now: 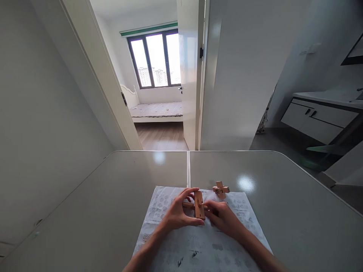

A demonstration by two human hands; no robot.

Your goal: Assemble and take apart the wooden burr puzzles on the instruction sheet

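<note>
Between both hands is a wooden puzzle (pixel 199 211) made of notched blocks, one long block upright and another crossing it. My left hand (pixel 181 209) is closed around it, thumb at the lower end and fingers at the upper end. On the other side, the fingers of my right hand (pixel 221 215) are pinched at the crossing piece, their tips partly hidden. Just beyond my right hand stands a second wooden puzzle (pixel 221 189), a cross of interlocked blocks. Under the hands lies a printed paper sheet (pixel 193 241) with small drawings.
The grey table (pixel 113 204) has a seam down its middle and rounded far corners. Past its far edge, an open door (pixel 190 75) shows a room with a bed (pixel 157 109) and window. A white cabinet (pixel 320 115) is at the right.
</note>
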